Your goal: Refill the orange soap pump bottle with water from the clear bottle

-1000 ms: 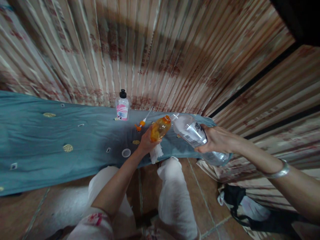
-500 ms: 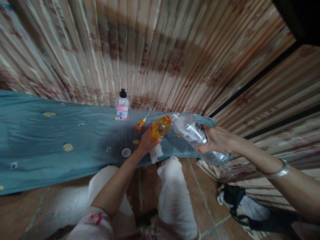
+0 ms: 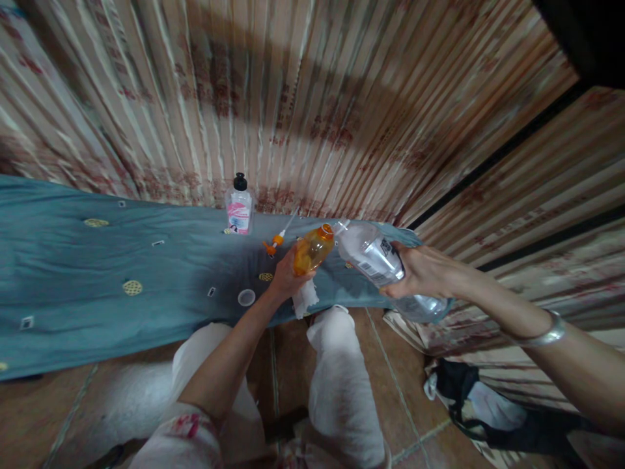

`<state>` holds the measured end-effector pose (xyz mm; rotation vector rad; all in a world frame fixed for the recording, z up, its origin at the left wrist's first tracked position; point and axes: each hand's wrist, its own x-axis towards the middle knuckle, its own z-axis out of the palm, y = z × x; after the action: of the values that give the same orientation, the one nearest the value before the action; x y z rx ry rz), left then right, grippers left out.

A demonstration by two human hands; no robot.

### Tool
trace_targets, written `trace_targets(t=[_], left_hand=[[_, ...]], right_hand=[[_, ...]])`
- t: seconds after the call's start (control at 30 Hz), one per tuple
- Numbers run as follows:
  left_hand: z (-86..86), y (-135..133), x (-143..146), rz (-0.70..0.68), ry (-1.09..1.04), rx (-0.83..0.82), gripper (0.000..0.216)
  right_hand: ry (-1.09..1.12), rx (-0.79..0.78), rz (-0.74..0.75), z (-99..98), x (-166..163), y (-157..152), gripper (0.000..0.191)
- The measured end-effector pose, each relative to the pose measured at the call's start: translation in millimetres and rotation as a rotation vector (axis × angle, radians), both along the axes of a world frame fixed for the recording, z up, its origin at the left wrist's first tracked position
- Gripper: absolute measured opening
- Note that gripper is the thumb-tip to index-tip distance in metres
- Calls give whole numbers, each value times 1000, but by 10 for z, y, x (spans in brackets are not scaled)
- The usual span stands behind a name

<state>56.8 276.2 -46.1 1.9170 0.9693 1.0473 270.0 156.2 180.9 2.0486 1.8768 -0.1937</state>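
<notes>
The left hand [image 3: 287, 277] is wrapped around the amber bottle [image 3: 315, 251], the landmark for all positions below; this bottle is tilted, mouth up and to the right. The right hand [image 3: 415, 270] is closed around the clear bottle [image 3: 366, 251], right of the landmark and inclined, its neck at the landmark's mouth; contact between the two cannot be confirmed. Compared with the frame of one second earlier, both grips and both bottles show no discernible displacement. The clear bottle's label carries a barcode and dark characters, not legible.

Immediately left of the landmark, an orange pump head [image 3: 274, 244] lies on the blue cloth-covered surface [image 3: 170, 273]. A white paper [image 3: 305, 299] is just below the landmark. Lower left: a small round lid [image 3: 247, 298]. Farther upper left: an upright black-capped bottle [image 3: 239, 215]; its pink-and-white label is unreadable. Behind the landmark: a pleated curtain [image 3: 293, 104].
</notes>
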Motion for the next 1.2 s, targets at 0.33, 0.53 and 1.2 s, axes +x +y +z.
trace_targets(t=[0.33, 0.53, 1.2], left_hand=[[-20, -3, -8, -11, -36, 16, 74], [-40, 0, -2, -13, -48, -23, 78], [8, -16, -7, -27, -16, -11, 76]], right_hand=[[-8, 0, 15, -11, 30, -8, 55], [-20, 31, 41, -28, 52, -10, 53], [-35, 7, 20, -8, 17, -9, 59]])
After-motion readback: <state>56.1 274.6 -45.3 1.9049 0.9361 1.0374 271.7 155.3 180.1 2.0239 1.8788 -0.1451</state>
